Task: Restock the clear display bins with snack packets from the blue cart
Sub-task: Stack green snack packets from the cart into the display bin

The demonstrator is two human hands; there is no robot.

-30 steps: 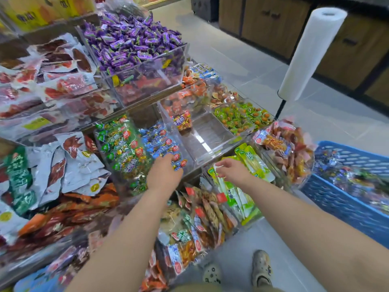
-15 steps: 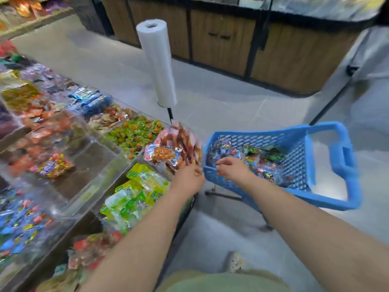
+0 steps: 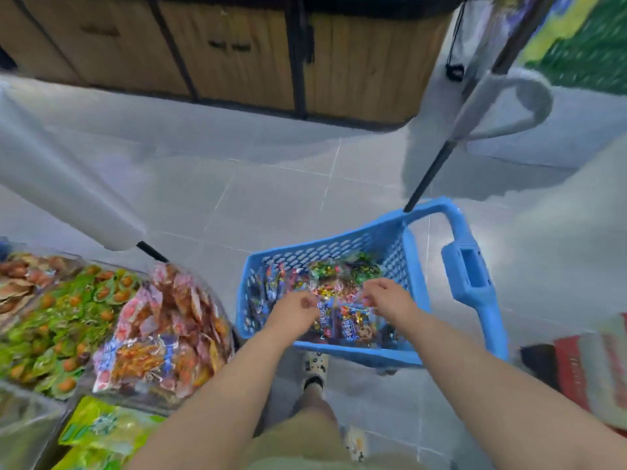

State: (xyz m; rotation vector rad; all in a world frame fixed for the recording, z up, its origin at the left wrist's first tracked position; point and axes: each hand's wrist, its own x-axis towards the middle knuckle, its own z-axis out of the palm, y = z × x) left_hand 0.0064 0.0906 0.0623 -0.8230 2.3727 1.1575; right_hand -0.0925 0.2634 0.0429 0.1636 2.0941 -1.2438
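Both hands reach into the cart point(image 3: 322, 254), over its heap of packets point(image 3: 349, 325): the left hand point(image 3: 294, 313) toward the cart's left wall, the right hand point(image 3: 387, 300) nearer its handle point(image 3: 470, 276). Their fingers curl down at the packets; blur hides any grip. Left of the cart stand bins of red-orange snacks point(image 3: 163, 334) and green snacks point(image 3: 64, 320). Beyond the cart are cabinets point(image 3: 230, 52).

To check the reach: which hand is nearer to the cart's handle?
Right. The right hand is inside the cart, just left of the handle; the left hand is further left, near the cart's opposite wall.
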